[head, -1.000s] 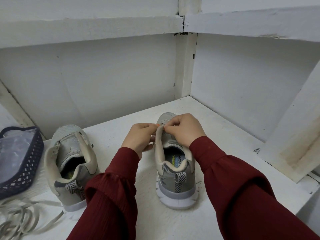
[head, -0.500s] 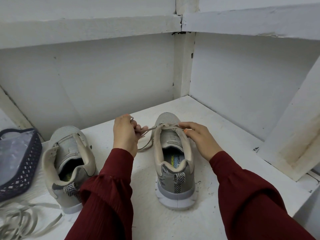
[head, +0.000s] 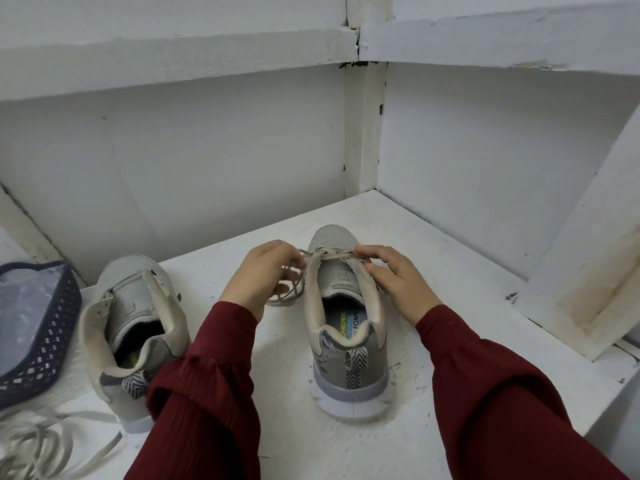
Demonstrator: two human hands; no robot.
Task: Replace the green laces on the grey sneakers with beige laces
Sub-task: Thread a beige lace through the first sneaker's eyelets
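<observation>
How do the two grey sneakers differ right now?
The right-hand sneaker carries a beige lace through its front eyelets; the left-hand sneaker shows no lace. The left hand pinches that lace and the right hand rests on the right-hand sneaker; the left-hand sneaker stands untouched. Both stand upright, heels toward the camera.

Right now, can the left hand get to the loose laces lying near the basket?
Probably yes, once it lets go: the left hand pinches the beige lace on the sneaker in front. The loose laces lie uncovered on its own side, with only the other sneaker beside the path.
</observation>
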